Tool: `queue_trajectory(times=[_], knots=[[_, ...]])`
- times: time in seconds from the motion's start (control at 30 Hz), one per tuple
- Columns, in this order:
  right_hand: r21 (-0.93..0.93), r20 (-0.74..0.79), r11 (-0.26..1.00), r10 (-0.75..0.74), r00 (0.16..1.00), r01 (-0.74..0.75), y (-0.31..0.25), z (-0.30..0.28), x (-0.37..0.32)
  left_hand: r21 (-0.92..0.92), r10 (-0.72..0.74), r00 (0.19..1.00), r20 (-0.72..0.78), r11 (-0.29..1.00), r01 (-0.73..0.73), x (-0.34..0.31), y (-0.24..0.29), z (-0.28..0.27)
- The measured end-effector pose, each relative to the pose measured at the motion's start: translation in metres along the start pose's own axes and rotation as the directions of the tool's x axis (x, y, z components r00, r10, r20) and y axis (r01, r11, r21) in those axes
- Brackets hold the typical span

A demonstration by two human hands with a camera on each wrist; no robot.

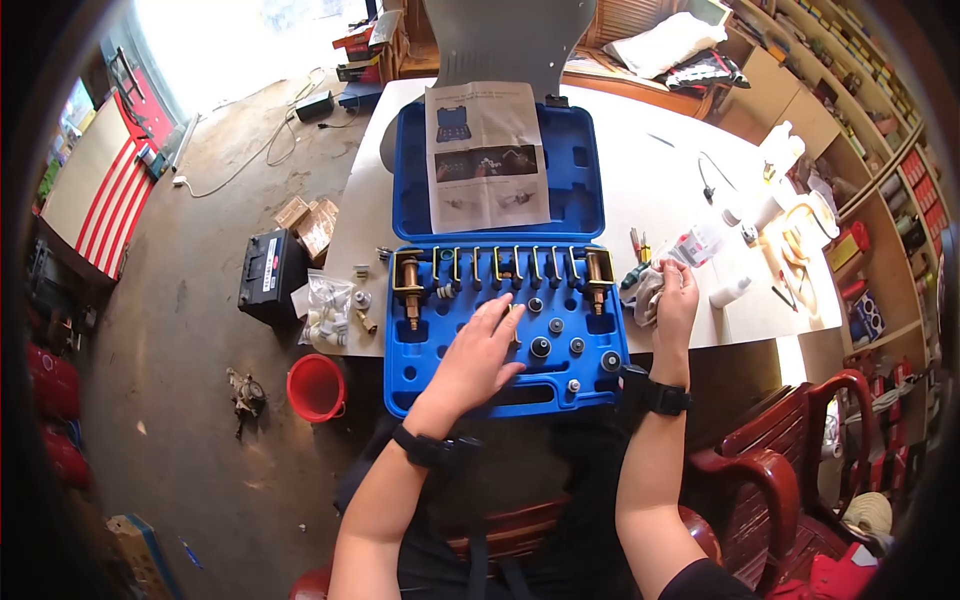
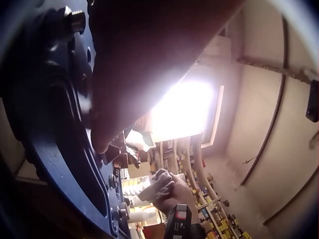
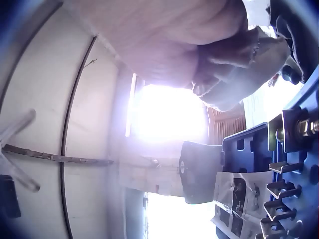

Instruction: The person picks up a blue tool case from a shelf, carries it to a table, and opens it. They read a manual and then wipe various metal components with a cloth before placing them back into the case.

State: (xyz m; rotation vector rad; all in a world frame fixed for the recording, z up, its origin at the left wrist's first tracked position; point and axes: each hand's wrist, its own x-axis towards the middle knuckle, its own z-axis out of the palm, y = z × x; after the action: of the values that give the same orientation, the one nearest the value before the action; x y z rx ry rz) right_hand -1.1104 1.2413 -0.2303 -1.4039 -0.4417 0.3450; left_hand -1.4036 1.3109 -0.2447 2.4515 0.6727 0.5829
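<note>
A blue plastic tool case point(image 1: 412, 372) lies with its lid raised, holding a row of metal brackets point(image 1: 497, 266), two brass-coloured threaded clamps point(image 1: 411, 290) and several small round fittings point(image 1: 541, 347). Over the middle of its tray, my left hand point(image 1: 468, 358) has its fingers fairly straight and thumb apart, fingertips right at a small brass-coloured piece. My right hand point(image 1: 678, 300) grips a crumpled greyish-white cloth point(image 3: 239, 74) just beyond the case's right edge. In the right wrist view, the cloth hangs out from the curled fingers.
A printed sheet point(image 1: 488, 195) leans on the raised lid. Screwdrivers point(image 1: 640, 243), a white bottle point(image 1: 731, 292) and a clear bag point(image 1: 696, 243) are right on the white table point(image 1: 665, 165). At left are a bag of fittings point(image 1: 328, 305), a red bucket point(image 1: 316, 388) and a black battery point(image 1: 270, 277).
</note>
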Motion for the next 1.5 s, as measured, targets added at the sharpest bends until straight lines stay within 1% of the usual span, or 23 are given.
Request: queue_trajectory(times=[0.13, 0.17, 0.23, 0.27, 0.3, 0.33, 0.37, 0.4, 0.47, 0.5, 0.6, 0.67, 0.73, 0.87, 0.93, 1.0, 1.07, 1.13, 1.2, 1.23, 1.33, 1.47, 1.5], knots=[[-0.135, 0.109, 0.985, 0.123, 0.986, -0.108, -0.003, -0.002, -0.004, 0.005, 0.027, 0.994, -0.102, 1.000, -0.026, -0.002, -0.011, -0.024], [-0.228, 0.283, 0.974, 0.070, 0.956, -0.004, -0.010, 0.006, -0.014, 0.029, 0.007, 0.986, -0.167, 1.000, -0.003, -0.003, -0.015, -0.031], [-0.358, 0.576, 0.897, -0.007, 0.817, 0.260, -0.008, 0.017, -0.028, 0.067, -0.062, 0.963, -0.263, 0.994, 0.082, -0.007, -0.027, -0.045], [-0.390, 0.691, 0.825, -0.032, 0.722, 0.409, -0.005, 0.022, -0.034, 0.091, -0.096, 0.944, -0.317, 0.987, 0.130, -0.011, -0.034, -0.051], [-0.440, 0.709, 0.777, -0.006, 0.705, 0.449, -0.002, 0.026, -0.044, 0.083, -0.174, 0.924, -0.341, 0.973, 0.214, -0.015, -0.040, -0.057], [-0.493, 0.687, 0.711, -0.036, 0.725, 0.502, 0.008, 0.028, -0.047, 0.075, -0.249, 0.897, -0.364, 0.953, 0.295, -0.020, -0.046, -0.062], [-0.553, 0.651, 0.689, 0.008, 0.759, 0.468, 0.005, 0.032, -0.050, 0.090, -0.272, 0.871, -0.409, 0.938, 0.335, -0.025, -0.055, -0.065], [-0.610, 0.613, 0.663, 0.049, 0.789, 0.433, 0.000, 0.036, -0.053, -0.009, -0.435, 0.816, -0.380, 0.884, 0.467, -0.030, -0.063, -0.067], [-0.572, 0.621, 0.672, -0.020, 0.783, 0.470, 0.010, 0.044, -0.055, -0.031, -0.564, 0.768, -0.302, 0.811, 0.584, -0.041, -0.074, -0.073], [-0.537, 0.621, 0.677, -0.087, 0.779, 0.503, 0.014, 0.047, -0.057, -0.031, -0.569, 0.764, -0.305, 0.808, 0.589, -0.044, -0.076, -0.072], [-0.502, 0.651, 0.680, -0.110, 0.751, 0.534, 0.013, 0.055, -0.063, 0.034, -0.583, 0.776, -0.240, 0.794, 0.607, -0.051, -0.080, -0.073], [-0.539, 0.638, 0.657, -0.090, 0.765, 0.527, 0.015, 0.050, -0.058, 0.012, -0.660, 0.733, -0.163, 0.742, 0.670, -0.050, -0.076, -0.071], [-0.617, 0.612, 0.613, -0.021, 0.791, 0.493, 0.007, 0.042, -0.059, 0.019, -0.659, 0.733, -0.169, 0.741, 0.671, -0.050, -0.076, -0.072], [-0.660, 0.627, 0.544, 0.018, 0.779, 0.518, -0.003, 0.034, -0.060, 0.021, -0.681, 0.712, -0.171, 0.720, 0.694, -0.053, -0.076, -0.073], [-0.680, 0.674, 0.538, 0.192, 0.713, 0.498, -0.016, 0.034, -0.061, 0.024, -0.686, 0.703, -0.184, 0.712, 0.701, -0.054, -0.077, -0.075], [-0.660, 0.713, 0.521, 0.206, 0.670, 0.542, -0.019, 0.033, -0.060, 0.025, -0.713, 0.685, -0.152, 0.690, 0.723, -0.057, -0.079, -0.077], [-0.602, 0.703, 0.685, 0.210, 0.680, 0.411, -0.020, 0.035, -0.059, 0.073, -0.721, 0.677, -0.145, 0.675, 0.734, -0.058, -0.080, -0.079], [-0.521, 0.697, 0.748, 0.096, 0.711, 0.410, -0.014, 0.044, -0.064, 0.245, -0.752, 0.657, -0.056, 0.628, 0.739, -0.059, -0.080, -0.077], [-0.405, 0.762, 0.770, -0.015, 0.648, 0.494, -0.006, 0.059, -0.076, 0.275, -0.740, 0.671, -0.052, 0.635, 0.722, -0.059, -0.075, -0.074], [-0.436, 0.785, 0.760, 0.059, 0.617, 0.482, -0.004, 0.066, -0.087, 0.270, -0.743, 0.668, -0.050, 0.634, 0.725, -0.058, -0.074, -0.072], [-0.523, 0.777, 0.614, 0.059, 0.627, 0.591, -0.006, 0.074, -0.097, 0.273, -0.737, 0.674, -0.050, 0.639, 0.719, -0.056, -0.071, -0.070], [-0.563, 0.774, 0.590, 0.132, 0.619, 0.579, -0.014, 0.070, -0.091, 0.259, -0.747, 0.664, -0.033, 0.635, 0.727, -0.057, -0.072, -0.068], [-0.588, 0.775, 0.530, 0.156, 0.612, 0.611, -0.022, 0.068, -0.090, 0.251, -0.751, 0.660, -0.020, 0.635, 0.731, -0.057, -0.072, -0.068]])
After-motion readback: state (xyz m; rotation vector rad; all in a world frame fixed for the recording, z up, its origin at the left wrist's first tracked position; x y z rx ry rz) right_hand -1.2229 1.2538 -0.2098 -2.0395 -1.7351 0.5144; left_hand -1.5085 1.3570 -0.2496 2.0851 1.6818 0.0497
